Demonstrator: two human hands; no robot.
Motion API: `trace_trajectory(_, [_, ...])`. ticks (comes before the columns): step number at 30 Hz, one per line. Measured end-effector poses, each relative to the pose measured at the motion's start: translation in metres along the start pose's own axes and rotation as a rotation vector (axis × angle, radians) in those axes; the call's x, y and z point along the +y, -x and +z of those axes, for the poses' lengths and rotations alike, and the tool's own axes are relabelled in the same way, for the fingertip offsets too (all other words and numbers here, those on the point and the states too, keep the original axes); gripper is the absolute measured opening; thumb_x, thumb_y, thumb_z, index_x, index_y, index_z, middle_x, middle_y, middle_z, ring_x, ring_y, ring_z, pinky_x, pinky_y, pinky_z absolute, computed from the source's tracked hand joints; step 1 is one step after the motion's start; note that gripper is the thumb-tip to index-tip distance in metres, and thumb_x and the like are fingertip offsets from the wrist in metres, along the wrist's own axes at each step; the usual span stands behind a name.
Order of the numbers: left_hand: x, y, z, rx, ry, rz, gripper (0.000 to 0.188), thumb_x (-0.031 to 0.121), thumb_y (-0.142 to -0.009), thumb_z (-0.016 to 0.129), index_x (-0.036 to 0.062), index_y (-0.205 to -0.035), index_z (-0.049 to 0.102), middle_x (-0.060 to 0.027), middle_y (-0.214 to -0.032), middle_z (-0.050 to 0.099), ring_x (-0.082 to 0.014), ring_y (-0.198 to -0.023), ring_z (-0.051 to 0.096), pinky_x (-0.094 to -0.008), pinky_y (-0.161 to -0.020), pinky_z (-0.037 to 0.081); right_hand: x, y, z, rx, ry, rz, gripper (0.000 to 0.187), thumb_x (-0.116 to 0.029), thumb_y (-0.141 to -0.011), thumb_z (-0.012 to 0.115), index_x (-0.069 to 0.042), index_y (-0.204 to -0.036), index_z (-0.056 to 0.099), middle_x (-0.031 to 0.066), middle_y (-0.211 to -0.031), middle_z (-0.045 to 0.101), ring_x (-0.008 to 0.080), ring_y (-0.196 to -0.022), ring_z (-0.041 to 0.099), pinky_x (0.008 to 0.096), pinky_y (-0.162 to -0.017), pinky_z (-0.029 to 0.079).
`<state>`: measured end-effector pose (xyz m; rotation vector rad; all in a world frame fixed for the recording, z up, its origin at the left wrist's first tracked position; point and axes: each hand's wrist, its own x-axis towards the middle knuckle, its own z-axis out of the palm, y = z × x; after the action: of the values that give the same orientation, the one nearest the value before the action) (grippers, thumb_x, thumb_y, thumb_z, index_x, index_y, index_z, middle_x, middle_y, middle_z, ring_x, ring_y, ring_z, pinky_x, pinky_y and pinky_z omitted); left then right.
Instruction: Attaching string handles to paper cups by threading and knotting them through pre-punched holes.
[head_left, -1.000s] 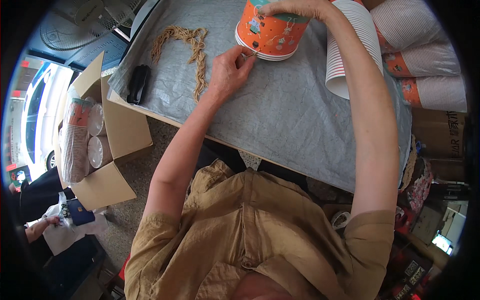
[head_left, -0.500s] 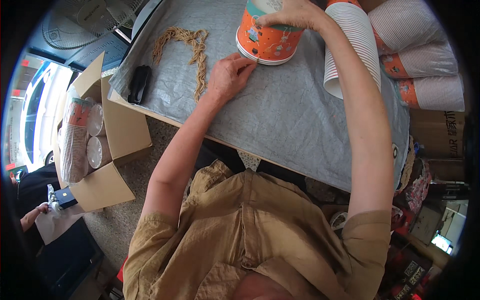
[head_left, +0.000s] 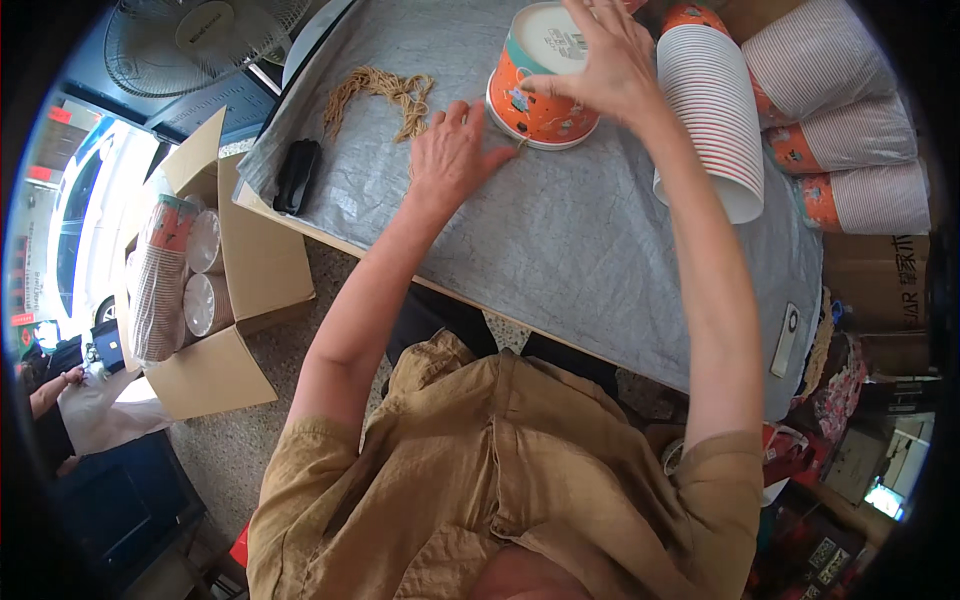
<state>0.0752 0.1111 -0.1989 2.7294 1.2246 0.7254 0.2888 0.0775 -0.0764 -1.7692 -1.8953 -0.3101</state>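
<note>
An orange and teal paper bucket (head_left: 540, 105) stands upside down on the grey-covered table, its white base (head_left: 550, 40) facing up. Around its rim further white rims show, so it may be nested over others. My right hand (head_left: 620, 80) is spread open at its right side, thumb across the printed wall; whether it touches is hard to tell. My left hand (head_left: 448, 150) rests open with fingers apart, just left of the bucket. A short tan string end (head_left: 521, 146) sticks out at the rim near my left thumb. Beyond the left hand lies a bundle of tan strings (head_left: 385, 90).
A long nested stack of paper buckets (head_left: 708, 120) lies to the right, beside several plastic-wrapped stacks (head_left: 840, 130). A black tray-like object (head_left: 297, 177) sits by the left table edge. An open carton (head_left: 265, 240) of wrapped buckets stands on the left, below a fan (head_left: 205, 30).
My right hand has slid off the bucket's base to its right side and spread its fingers. My left hand has let go of the string at the rim and opened.
</note>
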Motion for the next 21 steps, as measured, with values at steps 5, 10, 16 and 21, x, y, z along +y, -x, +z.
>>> trace_trajectory(5, [0.02,-0.01,0.008,-0.088,0.125,-0.152,0.109,0.067,-0.067,0.083,0.0044,-0.144,0.038,-0.016,-0.126,0.062,-0.0373,-0.101,0.071,-0.0475,-0.075,0.059,-0.035,0.118,-0.006,0.193,-0.194,-0.049,0.069,-0.032,-0.076,0.085,-0.004,-0.134,0.061,0.015,-0.146,0.051,0.0354,-0.136,0.048,0.0487,-0.11,0.038])
trace_trajectory(10, [0.022,-0.036,0.015,-0.114,0.093,-0.191,0.101,0.07,-0.07,0.079,0.0052,-0.137,0.04,-0.0123,-0.131,0.058,-0.0385,-0.094,0.073,-0.0485,-0.069,0.058,-0.03,0.254,-0.019,-0.028,-0.263,0.289,0.049,-0.007,-0.081,0.077,-0.001,-0.128,0.064,0.0147,-0.145,0.055,0.034,-0.134,0.052,0.0471,-0.111,0.039])
trace_trajectory(16, [0.018,-0.049,0.027,-0.03,0.075,-0.207,0.088,0.06,-0.077,0.08,0.0037,-0.134,0.043,-0.0144,-0.138,0.054,-0.0401,-0.093,0.071,-0.0503,-0.072,0.057,-0.012,0.33,-0.032,0.155,-0.336,0.611,0.04,0.003,-0.084,0.069,0.002,-0.124,0.065,0.0149,-0.136,0.063,0.0336,-0.127,0.058,0.0406,-0.11,0.043])
trace_trajectory(21, [0.063,-0.017,0.022,0.087,0.104,0.032,0.062,0.039,-0.085,0.078,0.0016,-0.129,0.055,-0.0149,-0.134,0.058,-0.0334,-0.115,0.063,-0.0467,-0.095,0.053,-0.006,0.351,-0.041,0.214,-0.322,0.652,0.037,0.008,-0.086,0.065,0.003,-0.123,0.066,0.0144,-0.135,0.064,0.0272,-0.125,0.06,0.0361,-0.109,0.043])
